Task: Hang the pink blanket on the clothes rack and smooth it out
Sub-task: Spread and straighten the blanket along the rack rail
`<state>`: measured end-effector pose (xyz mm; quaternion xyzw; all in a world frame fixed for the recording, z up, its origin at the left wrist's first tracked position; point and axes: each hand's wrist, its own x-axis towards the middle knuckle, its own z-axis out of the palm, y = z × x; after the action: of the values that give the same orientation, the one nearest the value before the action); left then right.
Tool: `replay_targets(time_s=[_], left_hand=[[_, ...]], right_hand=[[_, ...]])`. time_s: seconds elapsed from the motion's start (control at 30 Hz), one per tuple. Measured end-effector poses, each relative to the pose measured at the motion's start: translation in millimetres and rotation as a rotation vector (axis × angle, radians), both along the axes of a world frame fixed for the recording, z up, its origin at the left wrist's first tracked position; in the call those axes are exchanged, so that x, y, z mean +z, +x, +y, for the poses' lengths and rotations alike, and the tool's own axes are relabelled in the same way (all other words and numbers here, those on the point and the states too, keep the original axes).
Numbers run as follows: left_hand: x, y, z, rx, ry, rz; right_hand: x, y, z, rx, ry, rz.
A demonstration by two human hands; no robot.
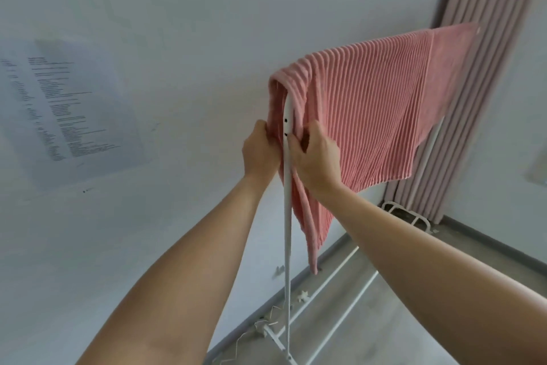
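Blanket [370, 116] drapes over the rack [287, 216] top bar at centre-right of frame, its length running toward upper right; left hand [260, 151] and right hand [316, 163] pinch its near edge either side of the upright.

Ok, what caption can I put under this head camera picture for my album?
Left hand and right hand grip the pink blanket draped over the white clothes rack.

Hands [291, 154] grip pink blanket [376, 116] — draped over rack [287, 216].
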<state>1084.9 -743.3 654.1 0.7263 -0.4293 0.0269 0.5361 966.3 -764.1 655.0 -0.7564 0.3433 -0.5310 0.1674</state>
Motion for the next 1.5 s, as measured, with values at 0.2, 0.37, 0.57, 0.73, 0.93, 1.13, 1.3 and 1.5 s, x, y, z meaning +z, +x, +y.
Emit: replay_targets(time_s=[0.2,0.37,0.57,0.73,0.93,1.13,1.3,1.5], left_hand=[[16,-4,4,0.0,-0.161,-0.058],[-2,-6,-9,0.008,-0.094,-0.015],[-29,9,-25,-0.015,0.165,-0.044],[-55,4,-24,-0.151,0.202,0.246],[-79,-4,-20,-0.204,0.252,0.301],[-78,-22,-6,-0.013,0.27,0.123],[-88,-28,10,0.034,0.23,0.227],[-99,-28,39,-0.057,0.217,0.096]], right_hand=[[-54,1,-6,-0.059,0.12,0.105],[-63,4,-1,0.05,0.035,0.089],[-71,-7,14,0.022,0.045,0.06],[-126,-18,4,-0.088,0.332,0.192],[-154,-20,-2,-0.121,0.377,0.217],[-144,-17,18,-0.032,0.323,0.139],[-138,-6,32,0.049,0.217,0.151],[-153,-9,38,0.008,0.204,0.274]])
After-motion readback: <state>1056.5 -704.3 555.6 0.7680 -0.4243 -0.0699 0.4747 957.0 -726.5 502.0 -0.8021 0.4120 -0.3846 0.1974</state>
